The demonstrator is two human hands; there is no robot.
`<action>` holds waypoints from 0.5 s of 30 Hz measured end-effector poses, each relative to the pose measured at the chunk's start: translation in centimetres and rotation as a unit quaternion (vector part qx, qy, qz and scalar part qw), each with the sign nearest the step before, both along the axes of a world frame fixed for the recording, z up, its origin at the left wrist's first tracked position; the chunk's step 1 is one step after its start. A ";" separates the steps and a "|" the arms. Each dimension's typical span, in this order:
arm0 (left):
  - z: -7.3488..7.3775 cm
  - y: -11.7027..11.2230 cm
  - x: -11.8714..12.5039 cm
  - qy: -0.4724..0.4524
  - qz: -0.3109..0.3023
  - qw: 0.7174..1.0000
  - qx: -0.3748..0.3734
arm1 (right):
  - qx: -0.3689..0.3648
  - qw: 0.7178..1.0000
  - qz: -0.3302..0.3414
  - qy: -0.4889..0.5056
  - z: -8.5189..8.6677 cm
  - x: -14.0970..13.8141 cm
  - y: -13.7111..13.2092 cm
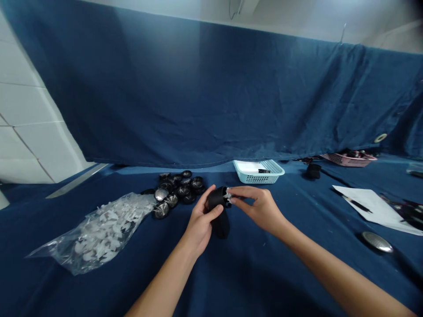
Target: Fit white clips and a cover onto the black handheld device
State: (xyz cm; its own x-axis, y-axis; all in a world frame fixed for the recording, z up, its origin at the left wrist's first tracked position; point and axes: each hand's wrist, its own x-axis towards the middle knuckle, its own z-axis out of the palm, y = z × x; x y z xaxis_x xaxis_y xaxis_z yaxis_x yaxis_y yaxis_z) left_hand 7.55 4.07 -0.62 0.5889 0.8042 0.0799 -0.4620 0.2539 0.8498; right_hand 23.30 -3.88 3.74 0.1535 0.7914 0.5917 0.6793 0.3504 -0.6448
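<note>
My left hand (200,222) is wrapped round a black plastic housing (217,199) with a round barrel and a handle hanging down, much like a hair dryer body. The barrel's open end faces right. At that opening, my right hand (259,206) pinches a small whitish plastic piece (228,195) between thumb and fingers. Part of the piece is at the barrel's mouth; how deep it sits is hidden. To the left lies a clear bag (109,233) full of white plastic pieces. Behind its mouth is a pile of round black caps (180,187), some with silvery mesh faces.
A light blue basket (261,178) stands at the back by the hanging blue cloth (198,88). Farther right are a pink basket (353,160), a white paper sheet (366,200) with a black pen (358,204) on it, and a silvery mesh cap (377,242).
</note>
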 end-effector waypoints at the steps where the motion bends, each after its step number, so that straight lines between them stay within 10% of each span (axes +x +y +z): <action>1: 0.0 0.0 0.0 -0.003 -0.006 1.000 -0.009 | 0.014 1.000 0.008 -0.014 0.0 0.1 0.0; 15: 0.0 -0.2 0.5 0.010 -0.030 0.999 -0.029 | 0.026 0.996 0.051 -0.065 0.2 0.9 -0.3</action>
